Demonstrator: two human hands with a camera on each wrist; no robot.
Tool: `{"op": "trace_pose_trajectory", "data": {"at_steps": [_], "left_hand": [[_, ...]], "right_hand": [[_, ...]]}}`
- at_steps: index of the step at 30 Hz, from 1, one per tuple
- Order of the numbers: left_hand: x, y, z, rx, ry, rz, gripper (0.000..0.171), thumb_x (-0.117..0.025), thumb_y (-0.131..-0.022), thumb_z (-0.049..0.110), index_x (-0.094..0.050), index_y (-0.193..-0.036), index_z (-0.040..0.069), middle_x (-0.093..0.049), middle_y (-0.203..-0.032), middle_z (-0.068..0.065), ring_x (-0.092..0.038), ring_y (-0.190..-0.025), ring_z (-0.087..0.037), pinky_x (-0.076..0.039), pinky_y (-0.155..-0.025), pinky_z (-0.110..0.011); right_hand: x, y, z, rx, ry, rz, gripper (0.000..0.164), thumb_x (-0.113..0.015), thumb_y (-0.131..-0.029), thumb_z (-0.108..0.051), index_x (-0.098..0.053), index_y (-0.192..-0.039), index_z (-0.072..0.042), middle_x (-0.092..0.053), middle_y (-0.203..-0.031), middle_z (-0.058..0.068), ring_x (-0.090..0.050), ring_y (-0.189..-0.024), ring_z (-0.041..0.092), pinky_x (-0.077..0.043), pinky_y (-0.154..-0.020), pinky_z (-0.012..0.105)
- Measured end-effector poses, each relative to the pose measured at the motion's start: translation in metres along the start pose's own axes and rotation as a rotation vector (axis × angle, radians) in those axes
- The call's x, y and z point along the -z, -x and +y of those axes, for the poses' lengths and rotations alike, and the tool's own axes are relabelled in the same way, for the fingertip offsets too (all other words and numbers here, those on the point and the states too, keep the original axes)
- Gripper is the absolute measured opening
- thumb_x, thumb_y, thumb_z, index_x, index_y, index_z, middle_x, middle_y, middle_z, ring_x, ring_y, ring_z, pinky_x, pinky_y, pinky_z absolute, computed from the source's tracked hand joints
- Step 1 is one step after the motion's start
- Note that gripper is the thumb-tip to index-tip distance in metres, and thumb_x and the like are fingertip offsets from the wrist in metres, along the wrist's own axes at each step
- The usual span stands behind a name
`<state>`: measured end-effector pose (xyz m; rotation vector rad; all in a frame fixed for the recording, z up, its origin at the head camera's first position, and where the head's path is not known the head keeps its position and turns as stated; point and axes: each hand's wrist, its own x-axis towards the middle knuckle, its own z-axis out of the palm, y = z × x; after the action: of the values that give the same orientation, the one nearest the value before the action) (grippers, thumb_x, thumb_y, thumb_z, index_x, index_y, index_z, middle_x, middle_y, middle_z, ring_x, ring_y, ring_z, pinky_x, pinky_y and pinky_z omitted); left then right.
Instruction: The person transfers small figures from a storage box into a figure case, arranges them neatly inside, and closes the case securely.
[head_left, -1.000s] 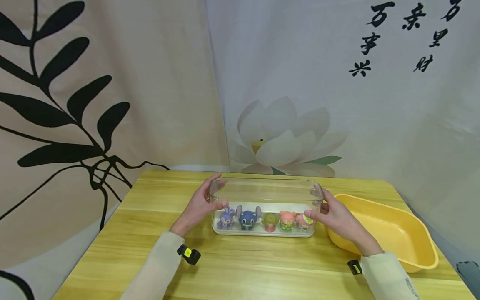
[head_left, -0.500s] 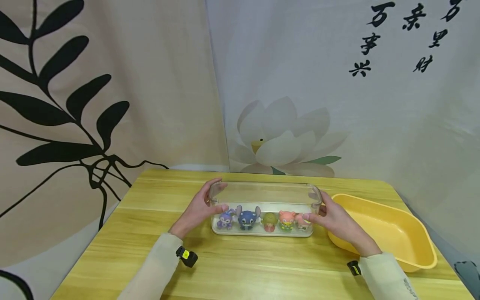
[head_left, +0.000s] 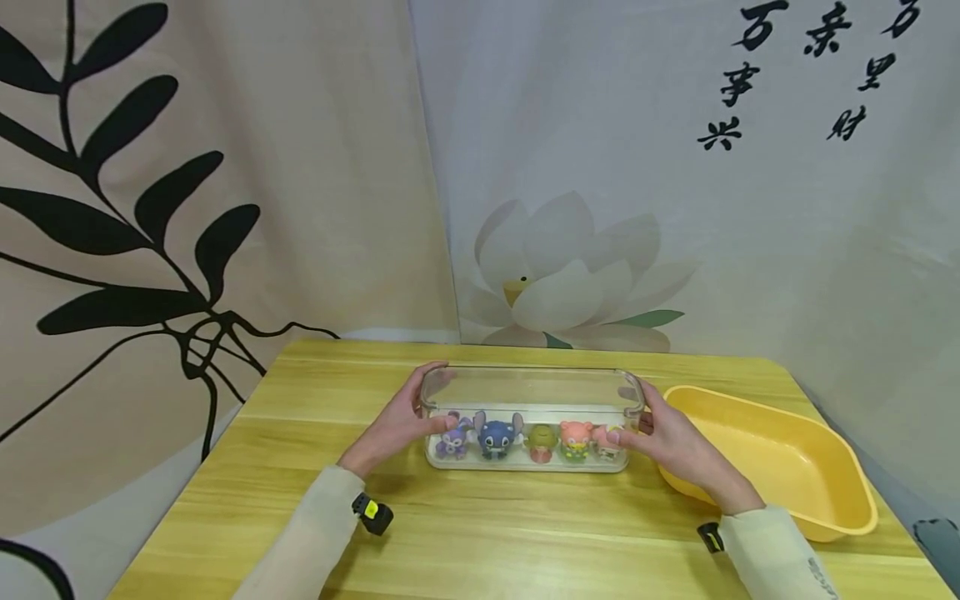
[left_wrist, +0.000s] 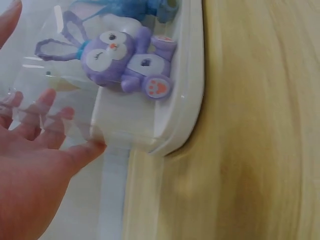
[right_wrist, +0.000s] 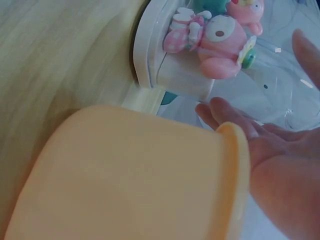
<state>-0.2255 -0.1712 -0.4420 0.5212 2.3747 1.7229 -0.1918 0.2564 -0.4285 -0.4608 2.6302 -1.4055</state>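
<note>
A clear plastic cover (head_left: 532,387) stands over a long white base (head_left: 525,467) in the middle of the head view. My left hand (head_left: 397,423) grips its left end, thumb in front and fingers behind. At the other end, my right hand (head_left: 678,442) holds it the same way. Several small figurines line the base: a purple rabbit (head_left: 452,442) at far left, a blue big-eared figure (head_left: 496,437), a green-headed one (head_left: 541,442) and pink ones at right. Up close, the left wrist view shows the rabbit (left_wrist: 107,57), and the right wrist view a pink figurine (right_wrist: 220,50).
A yellow plastic tub (head_left: 795,467) sits on the wooden table (head_left: 495,533) just right of my right hand; its side (right_wrist: 130,170) fills much of the right wrist view. Printed cloth (head_left: 337,167) hangs behind the table.
Both hands have brought the clear cover down a little over the figurines. The right thumb has moved slightly lower, over the green sticker seen earlier. Base and tub stay put.
</note>
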Motion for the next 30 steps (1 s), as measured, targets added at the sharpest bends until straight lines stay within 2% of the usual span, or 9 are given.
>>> {"op": "trace_pose_trajectory", "data": {"at_steps": [4, 8, 15, 23, 30], "left_hand": [[-0.0003, -0.0017, -0.0052, -0.006, -0.005, -0.006, 0.089, -0.083, -0.089, 0.031, -0.031, -0.161, 0.029, -0.041, -0.160, -0.009, -0.036, -0.147, -0.038, -0.030, -0.118, -0.067], [-0.0011, -0.0038, -0.0092, -0.016, -0.013, -0.021, 0.089, -0.081, -0.090, 0.034, -0.028, -0.162, 0.028, -0.042, -0.161, -0.003, -0.035, -0.149, -0.035, -0.029, -0.119, -0.067], [-0.0016, -0.0032, -0.0101, -0.019, -0.037, -0.029, 0.087, -0.079, -0.093, 0.034, -0.026, -0.161, 0.038, -0.041, -0.163, 0.003, -0.026, -0.154, -0.034, -0.021, -0.120, -0.072], [-0.0007, -0.0028, -0.0106, -0.008, -0.065, -0.054, 0.083, -0.075, -0.096, 0.031, -0.027, -0.164, 0.023, -0.037, -0.165, 0.003, -0.019, -0.156, -0.035, -0.018, -0.118, -0.076], [-0.0021, -0.0020, -0.0066, 0.033, -0.122, -0.028, 0.084, -0.075, -0.097, 0.032, -0.025, -0.164, 0.026, -0.029, -0.169, -0.007, -0.020, -0.155, -0.041, -0.022, -0.118, -0.074]], "right_hand": [[0.0007, -0.0003, -0.0007, 0.004, 0.041, 0.007, 0.098, -0.075, -0.097, -0.035, -0.012, -0.165, -0.004, -0.032, -0.159, 0.031, -0.045, -0.138, 0.054, -0.049, -0.108, 0.057], [0.0013, -0.0001, -0.0004, 0.004, 0.051, 0.010, 0.098, -0.075, -0.097, -0.035, -0.011, -0.166, -0.006, -0.033, -0.159, 0.031, -0.044, -0.139, 0.053, -0.045, -0.110, 0.059], [0.0000, -0.0001, -0.0001, -0.019, 0.003, 0.004, 0.101, -0.077, -0.095, -0.035, -0.010, -0.166, -0.007, -0.031, -0.160, 0.031, -0.042, -0.141, 0.053, -0.046, -0.110, 0.056], [-0.0001, 0.0006, -0.0014, -0.033, 0.052, 0.005, 0.101, -0.077, -0.095, -0.036, -0.010, -0.166, -0.008, -0.034, -0.160, 0.031, -0.045, -0.139, 0.052, -0.048, -0.109, 0.056], [0.0004, 0.0019, -0.0008, -0.020, 0.054, 0.014, 0.100, -0.077, -0.095, -0.037, -0.014, -0.165, -0.007, -0.042, -0.155, 0.031, -0.049, -0.136, 0.051, -0.054, -0.103, 0.052]]}}
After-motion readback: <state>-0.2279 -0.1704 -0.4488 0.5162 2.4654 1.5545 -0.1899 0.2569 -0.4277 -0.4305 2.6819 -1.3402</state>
